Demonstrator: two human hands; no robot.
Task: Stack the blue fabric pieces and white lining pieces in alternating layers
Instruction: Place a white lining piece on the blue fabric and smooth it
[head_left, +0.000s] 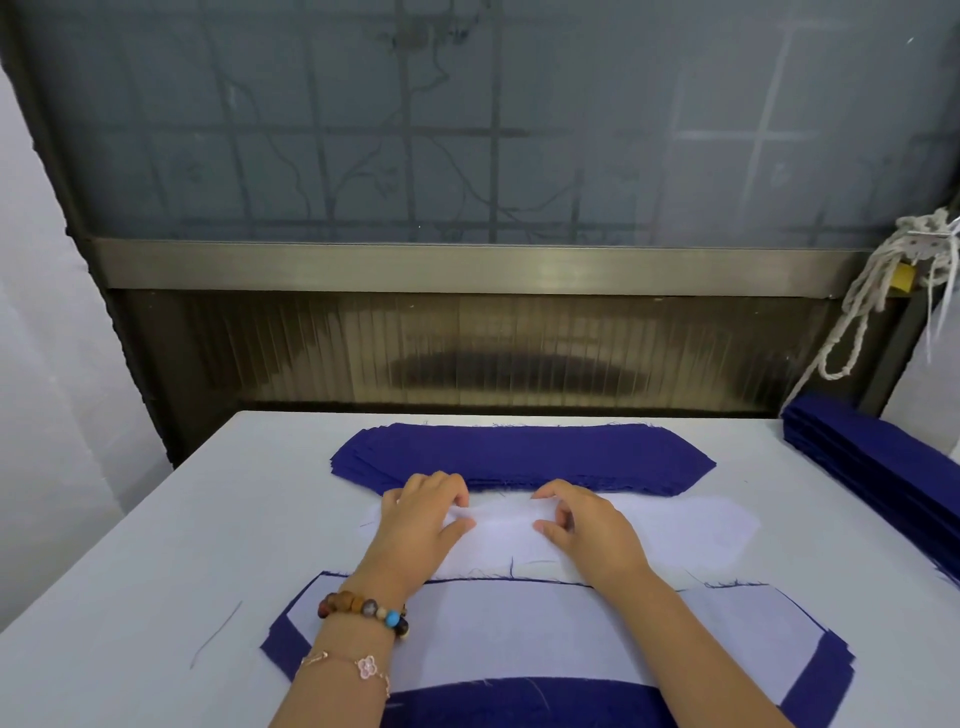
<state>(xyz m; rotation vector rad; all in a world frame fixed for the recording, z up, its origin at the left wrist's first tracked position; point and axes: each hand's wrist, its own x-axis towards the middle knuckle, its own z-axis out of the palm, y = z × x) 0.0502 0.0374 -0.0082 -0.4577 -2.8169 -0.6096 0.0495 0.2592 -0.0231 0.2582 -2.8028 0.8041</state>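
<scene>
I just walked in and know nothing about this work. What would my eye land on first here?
Most likely the deep blue fabric stack at the far side, vivid against the pale table. Just in front of it, the left hand and right hand curl their fingers onto the white lining pile in the middle. Nearest the camera lies the layered stack, white lining on top of blue.
</scene>
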